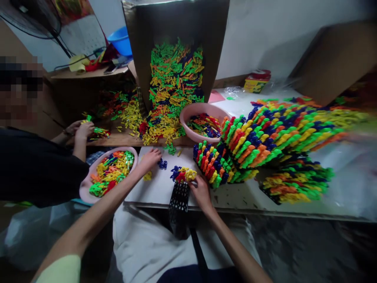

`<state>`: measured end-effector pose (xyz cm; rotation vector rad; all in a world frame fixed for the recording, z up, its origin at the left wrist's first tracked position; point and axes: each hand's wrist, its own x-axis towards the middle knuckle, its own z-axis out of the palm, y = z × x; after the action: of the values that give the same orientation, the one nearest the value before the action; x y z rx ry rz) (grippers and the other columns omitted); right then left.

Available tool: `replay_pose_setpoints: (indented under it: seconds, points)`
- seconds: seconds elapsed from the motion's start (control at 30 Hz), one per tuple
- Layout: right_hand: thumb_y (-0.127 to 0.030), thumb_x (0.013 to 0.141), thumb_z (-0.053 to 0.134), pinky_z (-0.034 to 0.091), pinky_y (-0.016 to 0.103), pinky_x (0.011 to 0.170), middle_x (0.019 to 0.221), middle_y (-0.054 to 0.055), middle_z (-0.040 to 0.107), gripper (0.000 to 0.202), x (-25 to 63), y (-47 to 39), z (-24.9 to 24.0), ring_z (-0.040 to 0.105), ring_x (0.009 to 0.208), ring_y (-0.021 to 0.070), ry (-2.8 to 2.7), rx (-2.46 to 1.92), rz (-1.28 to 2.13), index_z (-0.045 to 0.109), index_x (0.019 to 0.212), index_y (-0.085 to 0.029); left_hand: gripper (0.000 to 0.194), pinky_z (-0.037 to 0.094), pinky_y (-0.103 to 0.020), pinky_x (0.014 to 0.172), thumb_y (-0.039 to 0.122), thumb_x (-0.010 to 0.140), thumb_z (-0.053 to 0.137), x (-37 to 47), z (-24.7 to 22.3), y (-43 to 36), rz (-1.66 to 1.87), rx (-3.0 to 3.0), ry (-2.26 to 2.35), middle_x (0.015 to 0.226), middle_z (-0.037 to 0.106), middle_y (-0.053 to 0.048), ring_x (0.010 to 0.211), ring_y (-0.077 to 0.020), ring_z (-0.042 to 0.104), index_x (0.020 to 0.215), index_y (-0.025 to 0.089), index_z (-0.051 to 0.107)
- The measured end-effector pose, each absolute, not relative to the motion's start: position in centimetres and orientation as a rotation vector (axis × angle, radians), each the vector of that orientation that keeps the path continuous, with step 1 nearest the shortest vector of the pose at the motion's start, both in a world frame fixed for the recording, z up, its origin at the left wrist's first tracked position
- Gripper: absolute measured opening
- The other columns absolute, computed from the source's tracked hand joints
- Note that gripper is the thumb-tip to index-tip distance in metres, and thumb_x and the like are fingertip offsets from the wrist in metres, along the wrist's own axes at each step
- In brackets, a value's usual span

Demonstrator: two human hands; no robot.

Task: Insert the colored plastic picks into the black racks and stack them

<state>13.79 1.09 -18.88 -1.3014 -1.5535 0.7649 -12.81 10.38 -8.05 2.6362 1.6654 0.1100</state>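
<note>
My left hand (150, 159) reaches over the white tabletop with its fingers stretched out and nothing visible in them. Beside its fingertips lie small dark-blue plastic pieces (162, 163), and a yellow piece (147, 176) is below the hand. My right hand (202, 191) is closed at the end of a black perforated rack (179, 196), by the small plastic figures on it. Those figures (184, 174) are blue, red and yellow, and the rack slants down past the table edge toward my lap. Some of my right fingertips are hidden behind the figures.
Filled racks of coloured figures (253, 137) are stacked at the right. A pink basin (188, 127) stands behind, another pink basin (85, 188) at the left. Loose pieces spill from a tall carton (216, 51). At the left, a co-worker's hands (84, 129) handle pieces.
</note>
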Motion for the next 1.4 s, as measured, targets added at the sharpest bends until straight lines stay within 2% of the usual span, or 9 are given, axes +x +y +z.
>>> replay_pose_setpoints:
  seconds: [0.13,0.27,0.47,0.53,0.7,0.9,1.03,1.27,1.4]
  points:
    - [-0.045,0.087,0.058,0.052,0.043,0.089,0.098,0.011,0.069,0.029,14.0,0.3,-18.6,0.064,0.096,0.0263,-1.557,-1.282,0.764,0.066,0.096,-0.018,0.023,0.039,-0.035,0.095,0.007,0.071,0.063,-12.5,-8.0,12.2,0.121,2.607,1.529,0.096,0.069,-0.009,0.099,-0.0239,0.060,0.090,0.021,0.066]
    - [-0.033,0.088,0.056,0.050,0.042,0.098,0.117,0.012,0.066,0.035,14.6,-1.8,-17.9,0.063,0.110,0.0244,-1.509,-1.253,0.781,0.060,0.120,-0.019,0.026,0.045,-0.029,0.078,0.015,0.071,0.069,-12.1,-8.4,10.8,0.296,2.345,1.601,0.085,0.070,-0.005,0.079,-0.0199,0.061,0.097,0.020,0.067]
    - [-0.027,0.093,0.053,0.048,0.040,0.099,0.115,0.009,0.065,0.025,15.3,-5.5,-15.4,0.060,0.110,0.0226,-1.520,-1.293,0.723,0.062,0.115,-0.022,0.035,0.050,-0.026,0.067,0.040,0.069,0.078,-8.4,-7.9,1.7,1.463,1.350,1.770,0.077,0.068,-0.002,0.070,-0.0151,0.063,0.090,0.015,0.066]
    - [-0.026,0.094,0.052,0.047,0.042,0.100,0.114,0.009,0.066,0.024,15.3,-5.7,-15.0,0.059,0.111,0.0234,-1.574,-1.284,0.699,0.063,0.115,-0.023,0.035,0.052,-0.025,0.066,0.043,0.068,0.079,-5.3,-8.3,-2.2,1.659,1.098,1.752,0.076,0.069,-0.002,0.069,-0.0146,0.063,0.084,0.015,0.065]
    - [-0.024,0.090,0.058,0.047,0.045,0.102,0.120,0.009,0.064,0.028,15.5,-3.8,-16.1,0.055,0.113,0.0259,-1.762,-1.275,0.664,0.065,0.118,-0.024,0.029,0.052,-0.027,0.064,0.046,0.076,0.074,1.5,-11.1,-6.8,1.331,1.301,1.985,0.069,0.071,-0.003,0.061,-0.0160,0.064,0.076,0.016,0.070]
    - [-0.020,0.093,0.052,0.048,0.044,0.099,0.111,0.007,0.067,0.023,16.1,-2.8,-17.0,0.056,0.107,0.0251,-1.849,-1.211,0.667,0.071,0.105,-0.024,0.023,0.053,-0.032,0.083,0.027,0.089,0.058,2.0,-14.1,-4.5,1.072,1.651,1.914,0.102,0.075,-0.009,0.092,-0.0217,0.070,0.107,0.019,0.070]
    - [-0.016,0.090,0.053,0.050,0.044,0.098,0.111,0.008,0.066,0.023,15.8,-3.5,-16.9,0.055,0.109,0.0254,-1.827,-1.189,0.662,0.073,0.098,-0.024,0.019,0.051,-0.030,0.076,0.030,0.090,0.058,2.2,-14.2,-3.9,0.880,1.684,2.021,0.093,0.075,-0.010,0.084,-0.0212,0.070,0.094,0.019,0.072]
    - [-0.018,0.088,0.054,0.049,0.045,0.098,0.108,0.008,0.068,0.020,15.5,-4.0,-17.1,0.056,0.109,0.0260,-1.745,-1.172,0.757,0.073,0.091,-0.024,0.037,0.041,-0.028,0.062,0.045,0.094,0.050,3.3,-13.5,-4.1,0.508,1.694,2.277,0.080,0.074,-0.016,0.074,-0.0252,0.070,0.091,0.016,0.074]
    - [-0.027,0.091,0.052,0.052,0.039,0.092,0.101,0.008,0.069,0.019,15.6,-3.4,-16.1,0.063,0.099,0.0226,-1.520,-1.258,0.942,0.066,0.102,-0.021,0.043,0.040,-0.028,0.062,0.048,0.095,0.046,3.1,-12.8,-3.8,0.385,1.731,2.255,0.079,0.074,-0.017,0.074,-0.0261,0.071,0.088,0.016,0.074]
